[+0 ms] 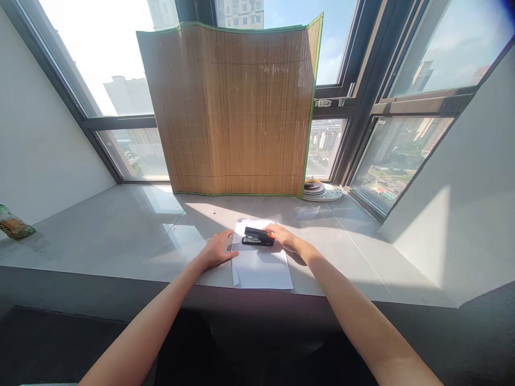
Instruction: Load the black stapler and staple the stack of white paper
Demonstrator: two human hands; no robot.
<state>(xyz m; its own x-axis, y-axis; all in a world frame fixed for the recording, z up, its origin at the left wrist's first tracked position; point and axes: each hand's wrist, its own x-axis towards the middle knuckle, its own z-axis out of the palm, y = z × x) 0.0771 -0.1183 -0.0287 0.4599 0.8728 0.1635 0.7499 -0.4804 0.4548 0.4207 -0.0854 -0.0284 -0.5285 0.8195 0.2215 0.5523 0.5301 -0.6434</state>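
White paper sheets (263, 271) lie on the grey window ledge, reaching its front edge. On their upper part rests a black stapler (258, 237), with an orange part at its right end. My right hand (285, 238) has its fingers closed around that right end. At the left edge of the sheets is my left hand (219, 249), thumb and fingers apart, the thumb touching the paper and nothing in the grasp. The undersides of both hands are hidden.
A brown bamboo mat (241, 112) with green edging stands against the window behind the paper. Stacked plates (322, 192) are at its lower right. A green and orange packet (15, 224) lies at the far left of the ledge (120, 230).
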